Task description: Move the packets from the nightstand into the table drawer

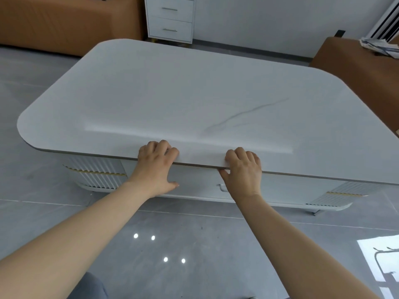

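A low white marble-look table [194,100] fills the middle of the head view. My left hand [156,167] and my right hand [243,169] both grip its near edge, fingers curled on top and thumbs under the rim. Below the edge, between my hands, is the white drawer front [194,184], which looks closed; part of its handle [222,187] shows beside my right wrist. A white drawer unit [170,18] stands against the far wall. A pile of crumpled bluish-white packets [381,45] lies on a brown piece of furniture [356,65] at the far right.
A brown sofa [64,24] runs along the back left. The grey tiled floor [194,244] lies between me and the table. A white air-conditioning unit [386,20] stands in the top right corner.
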`<move>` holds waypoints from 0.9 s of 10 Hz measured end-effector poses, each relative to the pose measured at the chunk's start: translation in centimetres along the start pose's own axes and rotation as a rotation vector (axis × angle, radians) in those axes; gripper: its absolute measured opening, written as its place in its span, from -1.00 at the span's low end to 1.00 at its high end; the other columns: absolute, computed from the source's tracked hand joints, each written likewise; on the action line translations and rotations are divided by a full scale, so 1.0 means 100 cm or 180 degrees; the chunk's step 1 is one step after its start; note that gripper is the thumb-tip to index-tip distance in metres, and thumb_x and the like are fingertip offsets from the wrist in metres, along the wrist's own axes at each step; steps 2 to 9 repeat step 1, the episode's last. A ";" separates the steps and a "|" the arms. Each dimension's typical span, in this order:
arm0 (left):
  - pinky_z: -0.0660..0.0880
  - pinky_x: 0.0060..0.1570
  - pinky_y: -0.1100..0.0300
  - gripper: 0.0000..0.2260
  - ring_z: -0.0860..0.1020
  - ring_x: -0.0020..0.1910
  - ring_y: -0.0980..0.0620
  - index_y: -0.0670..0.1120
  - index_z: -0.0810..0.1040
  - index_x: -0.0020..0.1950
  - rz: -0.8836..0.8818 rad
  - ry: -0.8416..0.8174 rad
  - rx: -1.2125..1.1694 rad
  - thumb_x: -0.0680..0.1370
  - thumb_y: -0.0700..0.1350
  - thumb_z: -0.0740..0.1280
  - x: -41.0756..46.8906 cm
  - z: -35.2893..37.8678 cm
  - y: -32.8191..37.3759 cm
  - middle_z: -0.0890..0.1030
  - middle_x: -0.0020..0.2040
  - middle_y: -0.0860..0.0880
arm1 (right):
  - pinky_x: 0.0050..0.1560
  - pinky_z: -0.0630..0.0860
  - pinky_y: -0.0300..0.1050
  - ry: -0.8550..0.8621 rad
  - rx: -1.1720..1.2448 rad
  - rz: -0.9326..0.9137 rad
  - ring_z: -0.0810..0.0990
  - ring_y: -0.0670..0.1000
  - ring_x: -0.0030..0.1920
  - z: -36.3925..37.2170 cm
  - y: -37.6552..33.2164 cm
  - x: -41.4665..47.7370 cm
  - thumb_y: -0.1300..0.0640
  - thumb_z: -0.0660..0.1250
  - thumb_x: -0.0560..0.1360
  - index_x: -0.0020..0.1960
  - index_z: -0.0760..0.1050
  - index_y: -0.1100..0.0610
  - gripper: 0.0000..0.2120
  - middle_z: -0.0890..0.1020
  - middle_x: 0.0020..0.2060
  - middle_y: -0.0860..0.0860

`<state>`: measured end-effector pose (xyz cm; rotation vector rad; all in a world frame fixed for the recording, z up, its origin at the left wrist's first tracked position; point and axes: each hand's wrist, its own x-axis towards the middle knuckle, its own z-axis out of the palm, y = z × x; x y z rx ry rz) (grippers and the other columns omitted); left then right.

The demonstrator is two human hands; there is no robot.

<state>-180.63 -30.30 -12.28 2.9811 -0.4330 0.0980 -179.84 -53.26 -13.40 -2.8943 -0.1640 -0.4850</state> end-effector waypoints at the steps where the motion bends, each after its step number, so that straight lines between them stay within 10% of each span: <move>1: 0.26 0.30 0.07 -0.33 0.31 0.26 -0.08 -0.02 0.38 0.35 -0.0114 -0.0140 -0.0390 0.33 0.21 0.46 -0.002 -0.009 -0.001 0.36 0.27 0.00 | 0.07 0.48 -0.14 -0.0575 0.0995 0.0243 0.57 -0.02 0.02 -0.034 0.001 -0.004 0.07 0.48 0.41 0.12 0.56 0.06 -0.69 0.60 0.03 -0.07; 9: 0.26 0.30 0.07 -0.33 0.31 0.26 -0.08 -0.02 0.38 0.35 -0.0114 -0.0140 -0.0390 0.33 0.21 0.46 -0.002 -0.009 -0.001 0.36 0.27 0.00 | 0.07 0.48 -0.14 -0.0575 0.0995 0.0243 0.57 -0.02 0.02 -0.034 0.001 -0.004 0.07 0.48 0.41 0.12 0.56 0.06 -0.69 0.60 0.03 -0.07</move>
